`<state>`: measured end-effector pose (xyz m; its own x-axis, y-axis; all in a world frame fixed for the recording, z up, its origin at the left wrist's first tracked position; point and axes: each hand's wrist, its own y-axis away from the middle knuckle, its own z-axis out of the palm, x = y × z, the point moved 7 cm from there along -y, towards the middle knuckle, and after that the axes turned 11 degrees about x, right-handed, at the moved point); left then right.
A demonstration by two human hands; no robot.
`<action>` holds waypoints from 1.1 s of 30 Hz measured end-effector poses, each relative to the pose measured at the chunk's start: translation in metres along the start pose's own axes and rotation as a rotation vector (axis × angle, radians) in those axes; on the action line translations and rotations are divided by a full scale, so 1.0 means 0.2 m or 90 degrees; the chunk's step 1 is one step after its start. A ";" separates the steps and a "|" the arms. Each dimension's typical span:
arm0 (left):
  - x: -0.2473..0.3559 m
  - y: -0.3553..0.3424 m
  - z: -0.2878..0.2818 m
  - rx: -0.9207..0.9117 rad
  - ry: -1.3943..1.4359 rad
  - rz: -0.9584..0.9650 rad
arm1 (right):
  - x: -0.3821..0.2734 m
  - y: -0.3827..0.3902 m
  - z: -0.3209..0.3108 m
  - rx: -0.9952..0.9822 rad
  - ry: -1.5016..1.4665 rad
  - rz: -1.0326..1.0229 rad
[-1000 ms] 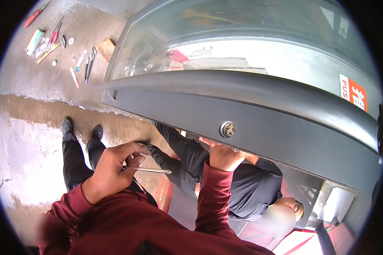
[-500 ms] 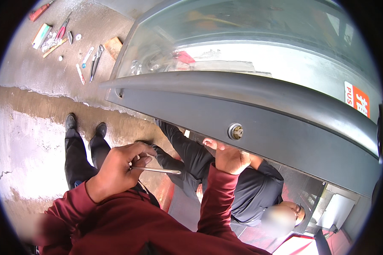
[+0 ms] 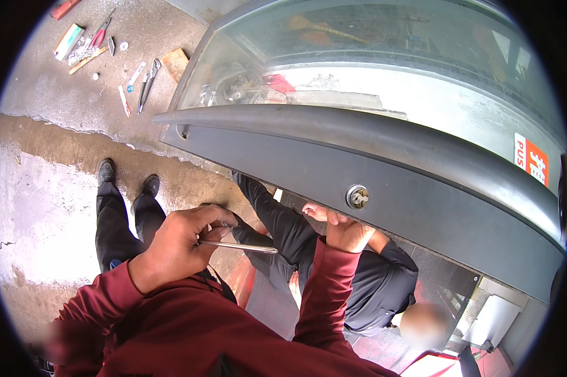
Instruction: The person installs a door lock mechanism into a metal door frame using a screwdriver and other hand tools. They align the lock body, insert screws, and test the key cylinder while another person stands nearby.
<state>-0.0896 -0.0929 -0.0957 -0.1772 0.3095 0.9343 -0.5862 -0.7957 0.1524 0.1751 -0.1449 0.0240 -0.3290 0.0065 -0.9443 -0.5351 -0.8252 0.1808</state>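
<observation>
Left hand (image 3: 178, 245) clamps a metal rod (image 3: 249, 247), mid-frame; right hand (image 3: 346, 235) at the door (image 3: 283, 157), can't tell its grip; upper left, a box (image 3: 68, 42), contents hidden.

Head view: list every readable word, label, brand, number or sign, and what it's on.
Orange-and-white sticker on the glass panel: large printed lettering, legible; wording not copied here.
Green-and-white box on the ground: any print too small to read.
Lock cylinder in the dark grey frame: no readable marking.
Metal rod in the left hand: none readable.
</observation>
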 end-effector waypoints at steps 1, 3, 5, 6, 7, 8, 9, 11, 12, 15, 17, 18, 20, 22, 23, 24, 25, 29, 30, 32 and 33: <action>0.00 0.00 0.00 0.004 0.007 0.000 | -0.01 0.00 -0.01 0.011 -0.005 -0.015; 0.00 0.00 0.00 0.003 0.008 -0.003 | -0.02 0.02 -0.03 0.035 -0.014 -0.047; -0.01 0.00 0.01 -0.008 -0.014 -0.020 | -0.03 0.04 -0.04 0.059 -0.022 -0.078; 0.00 0.00 0.00 -0.006 -0.005 -0.010 | -0.02 0.04 -0.05 0.063 -0.024 -0.085; -0.01 -0.01 0.00 -0.006 -0.006 -0.011 | -0.02 0.04 -0.06 0.068 -0.026 -0.092; -0.02 0.00 0.00 -0.011 -0.017 -0.027 | -0.03 0.04 -0.05 0.059 -0.034 -0.101; -0.01 0.00 0.00 -0.008 -0.006 -0.013 | -0.02 0.03 -0.06 0.071 -0.024 -0.091; -0.02 0.00 0.01 -0.010 -0.014 -0.025 | -0.01 0.02 -0.06 0.059 -0.027 -0.076; -0.02 -0.01 0.01 -0.006 -0.004 -0.010 | -0.01 0.02 -0.05 0.051 -0.026 -0.071; -0.01 -0.01 0.02 -0.002 -0.002 -0.003 | -0.02 0.02 -0.04 0.036 -0.018 -0.080; -0.02 -0.01 0.01 -0.005 -0.012 -0.017 | -0.04 0.03 -0.03 0.018 -0.017 -0.098; -0.02 -0.02 0.01 -0.004 -0.007 -0.009 | -0.03 0.02 -0.04 0.044 -0.025 -0.079; -0.03 -0.02 0.01 -0.015 -0.021 -0.029 | -0.01 0.01 -0.05 0.054 -0.059 -0.048; -0.01 -0.02 0.01 -0.010 -0.013 -0.013 | 0.00 0.01 -0.06 0.069 -0.049 -0.036; -0.02 -0.02 0.01 -0.012 -0.022 -0.022 | 0.00 0.01 -0.06 0.075 -0.047 -0.040; -0.01 -0.02 0.01 -0.008 -0.007 -0.012 | -0.01 0.01 -0.06 0.085 -0.043 -0.054; -0.01 -0.02 0.01 -0.007 -0.002 -0.013 | -0.01 0.01 -0.07 0.096 -0.038 -0.068; -0.03 -0.02 0.00 -0.010 -0.011 -0.034 | -0.03 0.03 -0.05 0.100 -0.019 -0.126; -0.02 -0.02 -0.01 -0.009 -0.008 -0.022 | -0.02 0.03 -0.06 0.119 -0.027 -0.099; -0.04 -0.02 -0.01 -0.022 -0.025 -0.044 | -0.01 0.02 -0.05 0.116 -0.066 -0.057; -0.03 -0.02 -0.01 -0.016 -0.012 -0.027 | -0.01 0.02 -0.05 0.128 -0.050 -0.056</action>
<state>-0.0874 -0.0905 -0.1019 -0.1365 0.3323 0.9332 -0.6126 -0.7686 0.1841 0.1808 -0.1532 0.0231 -0.3297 0.1232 -0.9360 -0.7059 -0.6905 0.1578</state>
